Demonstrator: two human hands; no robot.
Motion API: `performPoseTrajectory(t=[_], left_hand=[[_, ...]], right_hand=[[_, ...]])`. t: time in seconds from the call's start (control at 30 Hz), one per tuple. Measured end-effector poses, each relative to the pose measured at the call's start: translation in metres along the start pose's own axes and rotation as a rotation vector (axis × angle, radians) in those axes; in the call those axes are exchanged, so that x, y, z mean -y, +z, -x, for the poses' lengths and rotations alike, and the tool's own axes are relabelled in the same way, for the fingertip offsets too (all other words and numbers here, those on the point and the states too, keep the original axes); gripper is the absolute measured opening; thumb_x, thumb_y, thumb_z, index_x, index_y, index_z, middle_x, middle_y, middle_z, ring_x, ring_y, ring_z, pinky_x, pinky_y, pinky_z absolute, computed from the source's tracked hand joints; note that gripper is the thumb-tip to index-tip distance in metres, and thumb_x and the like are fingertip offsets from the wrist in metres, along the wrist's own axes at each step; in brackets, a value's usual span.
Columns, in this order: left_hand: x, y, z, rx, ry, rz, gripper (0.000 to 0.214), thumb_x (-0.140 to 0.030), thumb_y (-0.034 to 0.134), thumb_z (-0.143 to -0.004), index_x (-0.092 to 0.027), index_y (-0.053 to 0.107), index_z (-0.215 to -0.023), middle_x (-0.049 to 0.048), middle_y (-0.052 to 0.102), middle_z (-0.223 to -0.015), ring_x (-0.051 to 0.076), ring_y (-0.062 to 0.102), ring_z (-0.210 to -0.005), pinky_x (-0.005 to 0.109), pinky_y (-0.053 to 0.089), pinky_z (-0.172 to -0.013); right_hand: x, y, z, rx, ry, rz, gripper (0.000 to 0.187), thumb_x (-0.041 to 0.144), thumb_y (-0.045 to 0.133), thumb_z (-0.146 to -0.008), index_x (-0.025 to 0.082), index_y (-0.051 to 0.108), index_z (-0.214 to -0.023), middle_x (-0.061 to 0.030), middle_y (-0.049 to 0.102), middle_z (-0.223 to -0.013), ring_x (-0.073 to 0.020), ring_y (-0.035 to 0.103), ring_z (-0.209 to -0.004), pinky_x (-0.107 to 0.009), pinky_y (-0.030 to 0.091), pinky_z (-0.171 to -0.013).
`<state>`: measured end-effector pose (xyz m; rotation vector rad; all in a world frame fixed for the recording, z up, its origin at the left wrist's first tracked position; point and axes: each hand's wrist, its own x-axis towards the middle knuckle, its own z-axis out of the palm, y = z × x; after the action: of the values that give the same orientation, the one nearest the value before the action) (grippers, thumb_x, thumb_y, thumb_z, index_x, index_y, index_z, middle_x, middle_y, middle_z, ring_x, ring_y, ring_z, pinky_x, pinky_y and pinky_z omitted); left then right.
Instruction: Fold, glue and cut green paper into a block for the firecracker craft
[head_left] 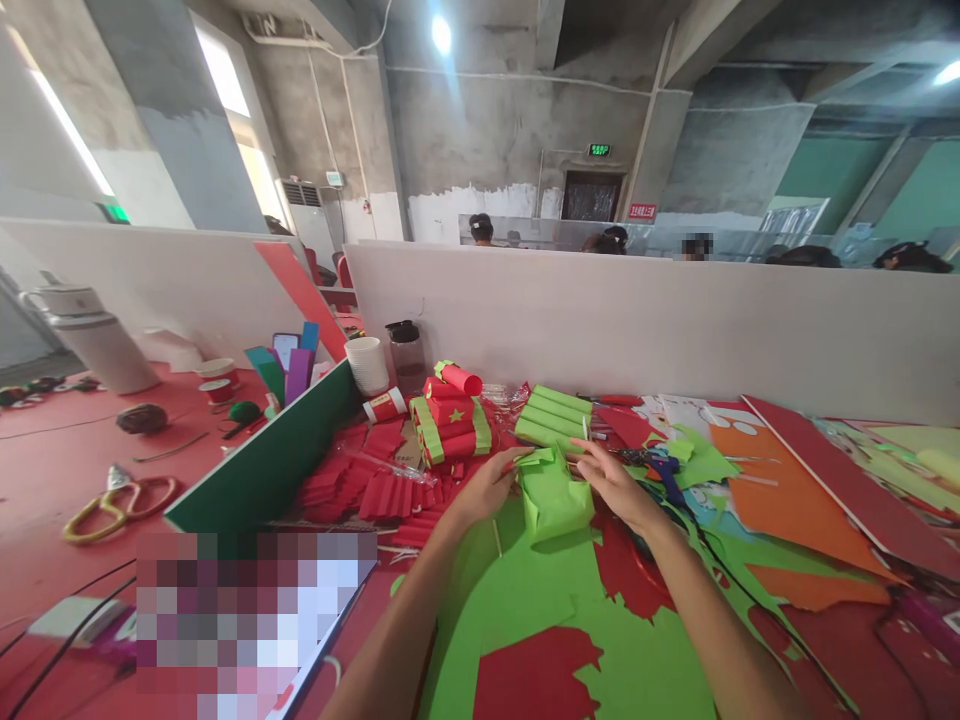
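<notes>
A block wrapped in bright green paper (556, 510), with creased folds and an uneven top, is between my two hands, over a large green paper sheet (502, 580). My left hand (491, 485) is at its left edge, fingers bent against the paper. On the other side, my right hand (615, 485) has its fingers apart near the upper right corner; whether they press on the paper is unclear. Behind the block lies a row of green paper rolls (553, 415). A red-and-green paper bundle with a star (454, 418) stands to the left of these.
Pleated red paper pieces (390, 495) lie left of my hands. A blue glue gun (666, 470) with a cable is on the right, beside orange card (787, 500). A green board (262, 450) stands on the left, with scissors (116, 510) beyond it. A pale partition (637, 330) closes the back.
</notes>
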<state>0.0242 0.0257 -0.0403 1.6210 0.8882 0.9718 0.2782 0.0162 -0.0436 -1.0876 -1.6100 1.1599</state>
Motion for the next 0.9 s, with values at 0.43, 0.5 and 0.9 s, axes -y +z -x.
performPoseTrajectory(t=[0.43, 0.5, 0.9], left_hand=[[-0.0016, -0.0056, 0.0012, 0.008, 0.264, -0.369, 0.045, -0.009, 0.051, -0.075, -0.022, 0.073, -0.112, 0.0117, 0.063, -0.125, 0.032, 0.06, -0.115, 0.045, 0.046, -0.103], [-0.0013, -0.0066, 0.002, 0.036, 0.286, -0.444, 0.047, -0.008, 0.051, -0.077, -0.024, 0.071, -0.116, 0.0107, 0.06, -0.129, 0.032, 0.059, -0.116, 0.044, 0.047, -0.101], [-0.001, -0.0105, 0.0017, 0.035, 0.307, -0.665, 0.059, -0.002, 0.042, -0.081, -0.022, 0.054, -0.135, 0.0095, 0.058, -0.129, 0.024, 0.058, -0.118, 0.037, 0.048, -0.099]], right_hand=[[-0.0019, -0.0016, -0.0017, 0.038, -0.011, 0.1, 0.053, 0.056, 0.044, -0.096, 0.031, 0.046, -0.142, -0.0073, 0.054, -0.142, -0.0262, 0.052, -0.13, -0.047, 0.041, -0.109], [0.0, -0.0017, -0.0014, 0.03, -0.011, 0.103, 0.053, 0.058, 0.044, -0.095, 0.03, 0.049, -0.139, -0.0063, 0.052, -0.145, -0.027, 0.047, -0.134, -0.048, 0.038, -0.111], [0.0, -0.0067, -0.002, 0.01, 0.017, 0.074, 0.051, 0.062, 0.05, -0.092, 0.031, 0.057, -0.132, -0.0066, 0.056, -0.141, -0.0294, 0.045, -0.136, -0.049, 0.034, -0.113]])
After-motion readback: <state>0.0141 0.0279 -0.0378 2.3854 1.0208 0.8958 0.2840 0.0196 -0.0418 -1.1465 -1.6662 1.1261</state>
